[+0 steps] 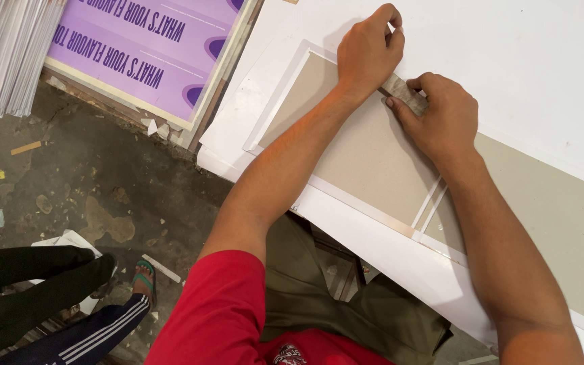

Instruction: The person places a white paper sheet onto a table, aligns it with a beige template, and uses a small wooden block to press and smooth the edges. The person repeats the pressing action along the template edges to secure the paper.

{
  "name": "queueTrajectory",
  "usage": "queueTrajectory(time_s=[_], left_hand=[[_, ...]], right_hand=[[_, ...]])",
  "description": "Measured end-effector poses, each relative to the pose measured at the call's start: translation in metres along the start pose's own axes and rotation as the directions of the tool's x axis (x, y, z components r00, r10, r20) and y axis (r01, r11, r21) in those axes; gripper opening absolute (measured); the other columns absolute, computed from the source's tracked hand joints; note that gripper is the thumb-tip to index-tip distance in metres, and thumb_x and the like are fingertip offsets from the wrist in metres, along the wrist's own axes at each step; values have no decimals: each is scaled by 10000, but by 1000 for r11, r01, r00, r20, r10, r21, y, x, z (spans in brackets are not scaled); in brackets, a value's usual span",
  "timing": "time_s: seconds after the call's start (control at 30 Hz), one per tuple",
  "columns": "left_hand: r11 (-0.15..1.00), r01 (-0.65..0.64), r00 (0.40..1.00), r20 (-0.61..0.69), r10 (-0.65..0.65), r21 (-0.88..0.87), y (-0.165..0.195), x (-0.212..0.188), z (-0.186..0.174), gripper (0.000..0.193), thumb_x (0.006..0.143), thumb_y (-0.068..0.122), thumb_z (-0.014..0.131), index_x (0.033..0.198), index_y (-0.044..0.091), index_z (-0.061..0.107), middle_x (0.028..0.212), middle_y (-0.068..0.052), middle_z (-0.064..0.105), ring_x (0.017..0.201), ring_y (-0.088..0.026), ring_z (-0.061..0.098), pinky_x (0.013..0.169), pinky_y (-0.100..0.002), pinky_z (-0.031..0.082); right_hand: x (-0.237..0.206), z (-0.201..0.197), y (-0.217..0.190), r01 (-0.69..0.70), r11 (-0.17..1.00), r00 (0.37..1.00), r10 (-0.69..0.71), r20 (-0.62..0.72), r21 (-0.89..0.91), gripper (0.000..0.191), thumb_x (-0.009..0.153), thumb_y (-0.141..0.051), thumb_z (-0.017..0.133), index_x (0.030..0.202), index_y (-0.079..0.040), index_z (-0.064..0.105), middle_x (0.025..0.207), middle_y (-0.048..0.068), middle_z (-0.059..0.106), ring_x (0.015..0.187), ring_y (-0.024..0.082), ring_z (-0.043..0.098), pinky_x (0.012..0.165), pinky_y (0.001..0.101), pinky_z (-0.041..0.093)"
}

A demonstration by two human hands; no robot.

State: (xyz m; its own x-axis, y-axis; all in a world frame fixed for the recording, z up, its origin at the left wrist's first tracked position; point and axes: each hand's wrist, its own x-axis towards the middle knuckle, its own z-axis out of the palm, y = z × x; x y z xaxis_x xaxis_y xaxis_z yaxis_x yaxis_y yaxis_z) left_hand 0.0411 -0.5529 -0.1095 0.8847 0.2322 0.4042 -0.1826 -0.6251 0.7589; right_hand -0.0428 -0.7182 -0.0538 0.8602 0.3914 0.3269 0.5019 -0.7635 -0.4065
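Two bare hands work at the far edge of a grey board panel [366, 159] lying on a white desk [528, 61]. The left hand [368, 51] is curled into a loose fist, its fingers pressed together on the panel's upper edge near the corner. The right hand [441, 118] sits just beside it, thumb and forefinger pinching a small flat wooden block [403, 92] against the panel. The block's long axis runs diagonally, from upper left to lower right, along the panel's far edge, one end tucked under the left hand.

One white border strip frames the panel on its left and near sides; two thin white strips [430, 201] cross it near the right forearm, with a second grey panel [555, 230] beyond them. Past the hands, the desk is bare white sheet, with open room toward the top and right. The desk's near edge drops off to a stained concrete floor [69, 176]. On the left lean one purple printed board [150, 51] and a stack of white sheets [8, 47]. Another person's legs [42, 297] stand at lower left.
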Motion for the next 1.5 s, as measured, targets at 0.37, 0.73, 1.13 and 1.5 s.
queueTrajectory(time_s=[0.37,0.73,1.13,1.5], left_hand=[[1000,18,1000,9,-18,5,2,1,-1,34,884,151,666,908,136,647,543,37,620,475,-126,599,477,-333,456],[1000,7,1000,3,-7,4,2,1,0,31,885,149,666,904,138,644,551,42,624,479,-118,601,473,-326,452],[1000,-9,1000,-12,9,3,2,0,-1,43,878,144,672,908,137,643,563,41,632,499,-121,613,487,-330,465],[1000,-12,1000,-6,12,8,2,1,-3,43,877,149,674,905,137,644,566,38,642,499,-126,619,491,-335,469]], right_hand=[[0,-1,0,9,1000,1000,-9,-12,6,395,925,-371,880,1029,-19,734,879,105,727,719,259,672,640,380,523],[0,-3,-2,4,1000,1000,-4,-3,12,394,927,-364,880,1028,-12,735,861,112,722,708,258,670,639,380,525],[0,-2,-1,19,1000,1000,-19,-13,14,389,924,-360,883,1024,-14,736,868,108,726,703,252,668,630,374,523],[0,-2,0,33,999,999,-33,-25,-1,396,926,-370,884,1022,-18,731,883,105,727,730,255,672,647,378,527]])
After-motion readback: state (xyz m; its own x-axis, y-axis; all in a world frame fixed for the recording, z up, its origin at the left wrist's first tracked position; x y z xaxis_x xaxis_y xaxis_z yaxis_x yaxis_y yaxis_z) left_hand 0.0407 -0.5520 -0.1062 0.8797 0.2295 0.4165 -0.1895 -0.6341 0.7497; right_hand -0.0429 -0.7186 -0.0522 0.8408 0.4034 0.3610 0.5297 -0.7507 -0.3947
